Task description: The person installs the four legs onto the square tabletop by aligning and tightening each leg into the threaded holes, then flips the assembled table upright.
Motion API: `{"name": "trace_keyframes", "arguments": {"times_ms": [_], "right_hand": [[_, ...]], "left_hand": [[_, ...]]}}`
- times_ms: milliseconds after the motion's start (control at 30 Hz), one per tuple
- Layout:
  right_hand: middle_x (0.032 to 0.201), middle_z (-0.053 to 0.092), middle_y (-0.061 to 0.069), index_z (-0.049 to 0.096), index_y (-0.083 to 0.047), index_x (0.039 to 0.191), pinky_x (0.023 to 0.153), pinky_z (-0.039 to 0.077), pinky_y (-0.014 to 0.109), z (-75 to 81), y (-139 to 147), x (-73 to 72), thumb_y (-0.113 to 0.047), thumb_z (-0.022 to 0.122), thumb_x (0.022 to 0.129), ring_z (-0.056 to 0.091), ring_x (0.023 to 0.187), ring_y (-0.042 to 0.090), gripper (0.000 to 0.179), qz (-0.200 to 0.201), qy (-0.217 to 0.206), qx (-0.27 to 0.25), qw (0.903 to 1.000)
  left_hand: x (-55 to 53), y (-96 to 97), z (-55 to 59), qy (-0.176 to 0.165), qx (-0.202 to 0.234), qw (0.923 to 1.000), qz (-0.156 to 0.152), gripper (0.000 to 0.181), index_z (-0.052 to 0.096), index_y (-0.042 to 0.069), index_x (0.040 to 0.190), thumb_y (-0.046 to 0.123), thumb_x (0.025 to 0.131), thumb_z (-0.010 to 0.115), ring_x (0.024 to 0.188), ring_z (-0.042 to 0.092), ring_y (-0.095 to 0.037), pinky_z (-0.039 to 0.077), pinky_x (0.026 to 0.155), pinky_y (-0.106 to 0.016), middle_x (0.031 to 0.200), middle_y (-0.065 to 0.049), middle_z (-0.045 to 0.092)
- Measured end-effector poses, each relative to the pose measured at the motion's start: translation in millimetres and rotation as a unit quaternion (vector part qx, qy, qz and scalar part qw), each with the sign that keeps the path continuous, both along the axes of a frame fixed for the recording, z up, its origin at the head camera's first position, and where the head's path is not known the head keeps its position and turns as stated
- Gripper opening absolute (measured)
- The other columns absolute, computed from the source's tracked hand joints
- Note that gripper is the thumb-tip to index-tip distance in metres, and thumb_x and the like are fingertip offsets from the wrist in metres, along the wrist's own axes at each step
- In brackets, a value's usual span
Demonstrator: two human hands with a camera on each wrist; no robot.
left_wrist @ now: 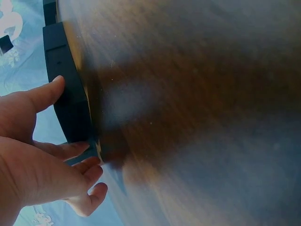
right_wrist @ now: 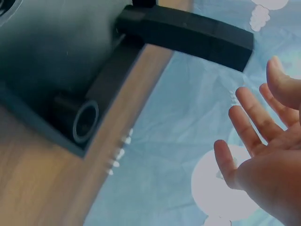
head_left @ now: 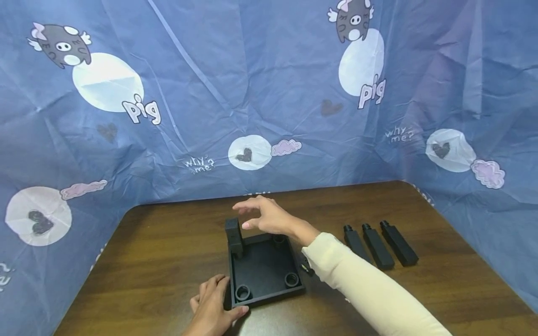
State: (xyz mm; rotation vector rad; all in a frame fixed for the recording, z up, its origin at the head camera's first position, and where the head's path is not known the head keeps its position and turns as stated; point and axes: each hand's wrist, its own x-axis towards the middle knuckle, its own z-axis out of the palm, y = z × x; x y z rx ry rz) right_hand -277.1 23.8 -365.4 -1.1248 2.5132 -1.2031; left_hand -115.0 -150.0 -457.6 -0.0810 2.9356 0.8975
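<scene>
A black square tray-like base with a raised rim and round corner sockets lies on the wooden table. One black block-shaped leg stands upright in its far left corner. My left hand holds the near left corner, thumb on the front wall and fingers along the left side. Beside the upright leg, my right hand hovers with fingers spread loosely, apart from the leg in the right wrist view. A round socket shows below it there. The right forearm covers part of the base's right side.
Three more black legs with threaded ends, including the rightmost leg, lie in a row to the right. A small dark item is partly hidden by the sleeve. A blue printed cloth hangs behind the table.
</scene>
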Motion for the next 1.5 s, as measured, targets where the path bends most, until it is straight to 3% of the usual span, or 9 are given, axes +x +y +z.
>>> {"name": "trace_keyframes", "arguments": {"times_ms": [267,500,867,1200,1500], "right_hand": [[0.115,0.065,0.001,0.064,-0.014,0.125,0.099,0.038,0.043,7.2,34.1,2.1,-0.008,0.072,0.085,0.053,0.110,0.019,0.041,-0.030,0.057,-0.020,0.9978],[0.120,0.064,-0.002,0.064,-0.014,0.125,0.102,0.030,0.046,3.0,69.3,8.1,-0.010,0.074,0.083,0.050,0.113,0.017,0.043,-0.051,0.088,0.005,0.9948],[0.118,0.065,-0.006,0.066,-0.019,0.122,0.096,0.027,0.048,-3.9,112.0,17.9,-0.010,0.076,0.081,0.050,0.114,0.016,0.043,-0.070,0.106,0.027,0.9915],[0.119,0.065,-0.003,0.066,-0.017,0.122,0.094,0.026,0.051,-10.5,145.4,26.0,-0.008,0.077,0.080,0.049,0.112,0.020,0.044,-0.092,0.098,0.029,0.9906],[0.119,0.065,-0.001,0.067,-0.016,0.120,0.090,0.025,0.046,-15.1,169.0,34.4,-0.007,0.077,0.079,0.050,0.112,0.022,0.044,-0.112,0.099,0.030,0.9882]], "left_hand": [[0.1,0.3,0.5,0.006,0.001,1.0000,0.000,0.083,0.053,-0.003,0.130,0.039,0.067,0.086,0.121,0.037,-0.039,0.024,0.085,-0.059,0.135,-0.022,0.046],[-0.4,1.6,1.2,-0.003,0.006,1.0000,-0.004,0.084,0.052,-0.003,0.131,0.039,0.067,0.086,0.121,0.036,-0.039,0.024,0.084,-0.057,0.136,-0.023,0.045],[-0.4,0.6,-0.4,-0.007,0.001,1.0000,-0.005,0.083,0.052,-0.004,0.131,0.039,0.068,0.085,0.122,0.036,-0.039,0.023,0.085,-0.059,0.136,-0.023,0.045],[-1.7,1.8,0.0,-0.021,0.002,0.9998,0.001,0.084,0.052,-0.004,0.131,0.039,0.067,0.086,0.122,0.035,-0.039,0.023,0.086,-0.058,0.137,-0.023,0.044],[-1.4,1.7,0.2,-0.014,0.001,0.9999,-0.002,0.084,0.052,-0.004,0.131,0.039,0.067,0.086,0.122,0.036,-0.039,0.023,0.086,-0.058,0.137,-0.023,0.045]]}}
